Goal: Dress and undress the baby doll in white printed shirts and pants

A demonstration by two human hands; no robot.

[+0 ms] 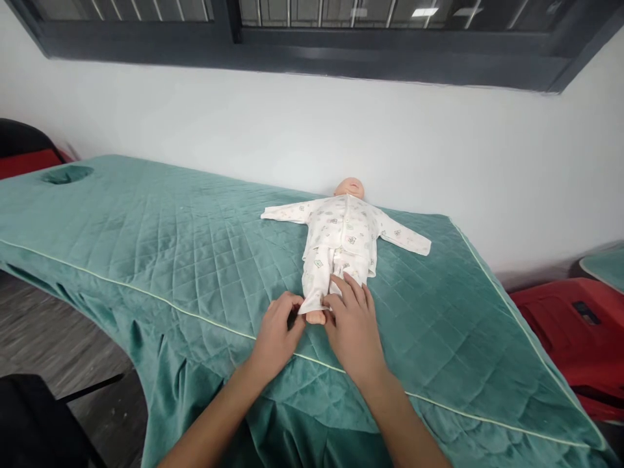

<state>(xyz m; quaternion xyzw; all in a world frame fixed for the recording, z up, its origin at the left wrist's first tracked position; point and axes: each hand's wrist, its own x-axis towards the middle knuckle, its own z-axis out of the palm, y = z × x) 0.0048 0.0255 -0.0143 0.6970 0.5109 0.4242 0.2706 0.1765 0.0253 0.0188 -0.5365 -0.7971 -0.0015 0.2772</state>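
A baby doll (344, 227) lies on its back on a green quilted bed cover (160, 247), head toward the wall, arms spread. It wears a white printed sleepsuit. My left hand (277, 331) pinches the cuff of the suit's left trouser leg (314, 283), just beside the doll's bare foot (316, 317). My right hand (353, 318) grips the same cuff from the other side, with its fingers lying over the doll's other leg.
The bed stands along a white wall under a dark-framed window (312, 32). It has a face hole (67, 173) at the far left. A red seat (575, 331) stands at the right, and a dark chair (29, 422) at the lower left.
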